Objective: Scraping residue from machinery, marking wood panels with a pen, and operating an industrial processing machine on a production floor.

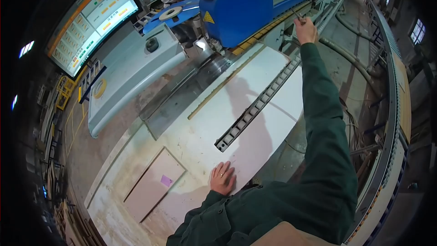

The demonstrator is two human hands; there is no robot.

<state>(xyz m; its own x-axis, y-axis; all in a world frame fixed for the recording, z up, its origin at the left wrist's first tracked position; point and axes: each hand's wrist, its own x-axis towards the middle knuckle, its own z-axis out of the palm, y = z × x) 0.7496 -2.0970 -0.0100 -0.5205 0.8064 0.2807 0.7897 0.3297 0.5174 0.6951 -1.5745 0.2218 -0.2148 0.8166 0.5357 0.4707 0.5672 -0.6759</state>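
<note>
Head cam: R hand (pixel 307 31), at full reach ahead, has its fingers closed, seemingly pinching a slim dark rod (pixel 297 15) just past the fingertips; L hand (pixel 223 177) lies palm-down, fingers loosely together, holding nothing, on the white worktable (pixel 205 136), near end of roller strip (pixel 255 109) just ahead of it. Rod's prob. light & stiff, easy to fumble; best gripped mid-length, thumb vs. fingers. Flat panel (pixel 154 184), left of L hand, is prob. stiff, smooth, chip-prone at corners; take by opp. long edges. Hard to make out: rod's full length, partly hidden by R fingers; can't tell if it's loose or fixed to the machine. L palm's hidden too.
</note>
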